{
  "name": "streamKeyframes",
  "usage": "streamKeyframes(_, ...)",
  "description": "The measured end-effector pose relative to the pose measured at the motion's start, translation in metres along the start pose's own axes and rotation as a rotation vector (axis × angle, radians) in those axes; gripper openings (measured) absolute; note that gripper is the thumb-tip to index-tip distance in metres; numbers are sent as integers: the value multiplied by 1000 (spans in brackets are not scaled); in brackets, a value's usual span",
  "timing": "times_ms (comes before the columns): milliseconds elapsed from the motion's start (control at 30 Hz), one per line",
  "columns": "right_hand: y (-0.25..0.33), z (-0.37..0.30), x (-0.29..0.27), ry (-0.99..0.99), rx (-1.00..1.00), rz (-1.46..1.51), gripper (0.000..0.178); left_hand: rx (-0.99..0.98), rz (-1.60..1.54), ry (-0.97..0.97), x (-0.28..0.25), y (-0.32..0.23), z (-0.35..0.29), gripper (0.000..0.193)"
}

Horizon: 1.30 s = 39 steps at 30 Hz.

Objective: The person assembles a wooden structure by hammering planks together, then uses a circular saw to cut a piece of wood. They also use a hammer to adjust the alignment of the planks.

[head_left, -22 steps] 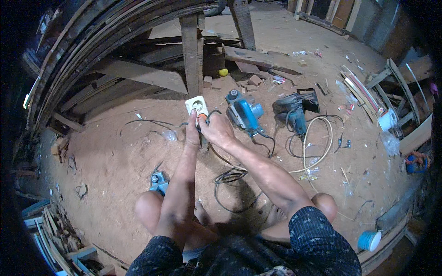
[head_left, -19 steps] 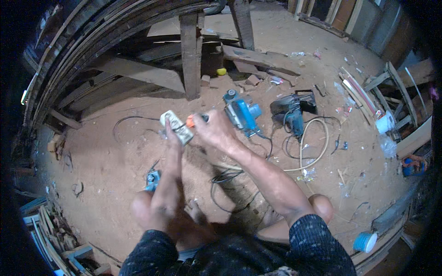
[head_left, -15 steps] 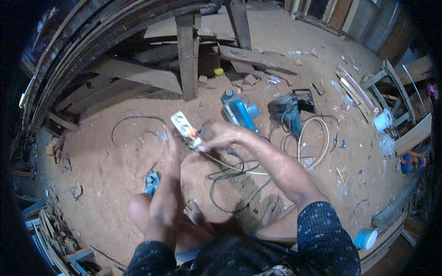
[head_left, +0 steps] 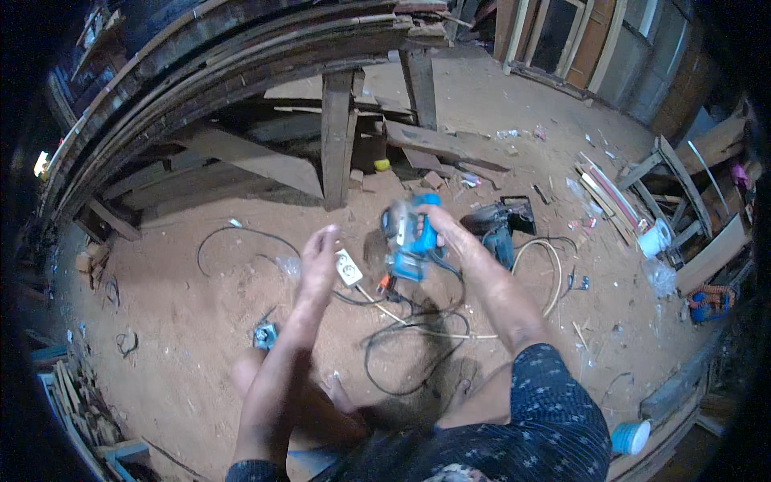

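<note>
The hand-held power tool [head_left: 411, 267] is bright blue with silver-grey metal, the power strip [head_left: 348, 268] white with darker sockets, the plug [head_left: 385, 283] orange. One cord [head_left: 560, 279] is cream, another [head_left: 368, 365] black. The drill-like tool [head_left: 499, 243] mixes dark teal and black. A small round object [head_left: 381, 165] shows yellow. The dark navy-black shirt [head_left: 558, 394] carries fine stripes and pale star-like motifs. The floor [head_left: 185, 321] is dusty reddish-brown, the coiled hose [head_left: 710, 296] orange, the bucket [head_left: 654, 239] whitish-blue.
</note>
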State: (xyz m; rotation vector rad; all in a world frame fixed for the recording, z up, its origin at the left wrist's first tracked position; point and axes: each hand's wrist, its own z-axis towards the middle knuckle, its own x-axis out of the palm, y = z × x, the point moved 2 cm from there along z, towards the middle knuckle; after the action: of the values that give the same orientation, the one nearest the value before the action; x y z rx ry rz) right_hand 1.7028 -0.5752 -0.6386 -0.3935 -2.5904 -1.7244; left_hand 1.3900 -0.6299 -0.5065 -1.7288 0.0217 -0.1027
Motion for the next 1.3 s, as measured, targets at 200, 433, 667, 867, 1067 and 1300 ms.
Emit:
streamKeyframes(200,135,-118,55,-263,-231,-240,19,170,22,-51,131,44,-83,39)
streamKeyframes(433,176,-169,34,-166,-305,280,17,-390,-255,930,132,62,-140,55)
streamKeyframes(667,183,-251,-6,-166,-508,-153,20,-94,999,662,-24,-128,-56,65)
streamKeyframes(867,201,-292,0,72,-567,-166,21,856,834,355,12,-258,29,67)
streamKeyframes(1067,228,-344,6,243,-678,-20,49,822,647,399,120,-322,68,68)
streamKeyframes(1300,229,-356,23,125,-693,447,27,140,-221,464,193,-151,14,46)
